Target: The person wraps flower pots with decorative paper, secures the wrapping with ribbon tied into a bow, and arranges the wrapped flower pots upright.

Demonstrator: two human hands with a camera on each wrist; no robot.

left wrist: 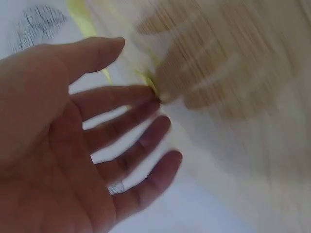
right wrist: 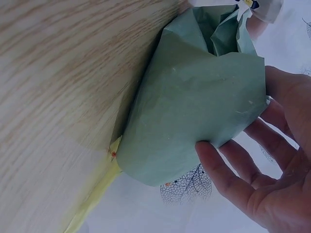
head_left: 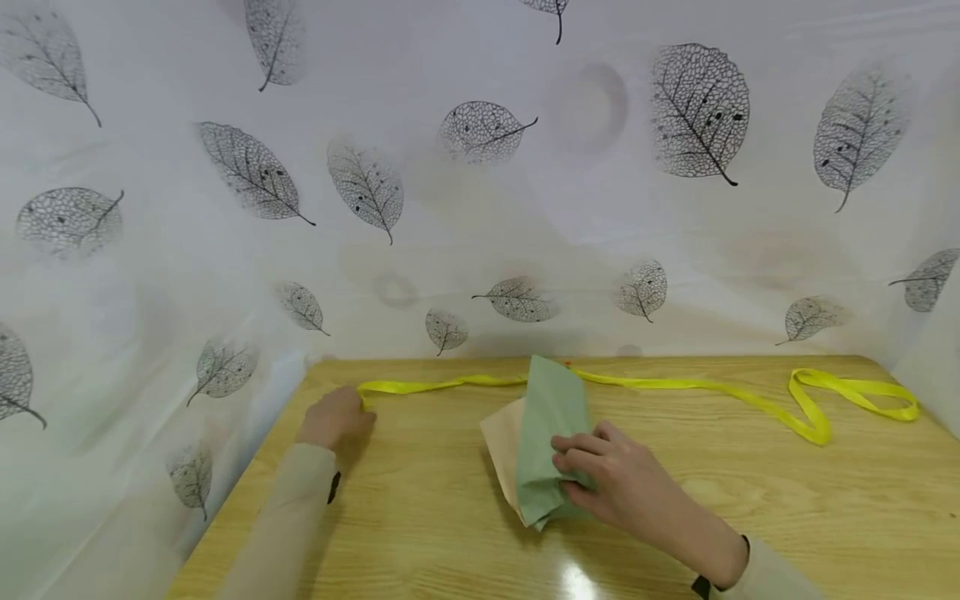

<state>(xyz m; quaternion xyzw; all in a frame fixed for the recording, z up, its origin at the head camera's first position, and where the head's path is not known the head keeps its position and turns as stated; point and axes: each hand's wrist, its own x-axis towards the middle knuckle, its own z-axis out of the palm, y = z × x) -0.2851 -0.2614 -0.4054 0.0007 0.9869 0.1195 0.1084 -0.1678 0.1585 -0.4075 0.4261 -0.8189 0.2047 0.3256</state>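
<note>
A long yellow ribbon (head_left: 678, 382) runs across the back of the wooden table and passes behind a folded paper wrap (head_left: 551, 433). My left hand (head_left: 335, 417) touches the ribbon's left end. In the left wrist view, its index and middle fingertips meet at the ribbon, with the thumb apart and the other fingers loosely bent. The wrap is sage green outside, with a beige part showing at its left. My right hand (head_left: 622, 483) holds its right side, thumb low and fingers over the green face. In the right wrist view, the green paper (right wrist: 194, 102) hides some fingertips.
At the right back, the ribbon's loose end lies in a loop. A pale curtain with leaf prints (head_left: 480, 233) hangs behind the table (head_left: 420, 508). Above the paper in the right wrist view is a small white thing (right wrist: 270, 8) with dark and yellow marks.
</note>
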